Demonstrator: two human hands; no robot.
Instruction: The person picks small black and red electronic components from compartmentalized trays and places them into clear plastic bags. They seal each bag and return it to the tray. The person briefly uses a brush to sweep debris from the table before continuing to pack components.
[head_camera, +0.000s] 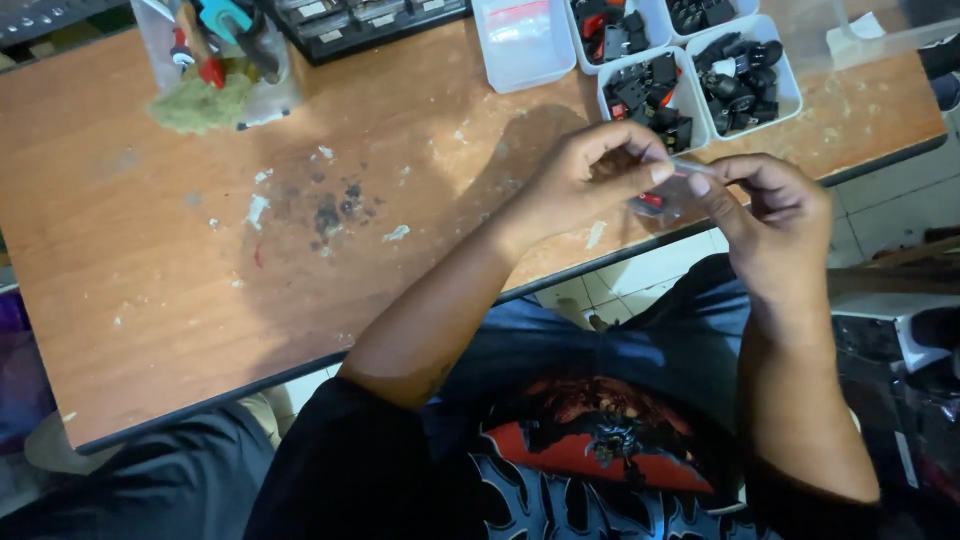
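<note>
I see both hands pinching a small clear bag (668, 195) at the surface (150, 280) edge: left hand (585, 175) and right hand (770, 225) at opposite ends.

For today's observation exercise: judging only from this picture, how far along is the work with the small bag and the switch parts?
Done: black switches are sorted into white trays at the table's far edge.
In hand: the left hand and right hand pinch a small clear bag between them, with a red and black part showing inside.
Left: the trays hold many loose switches. No finished bags are in view, so the count cannot be told.
</note>
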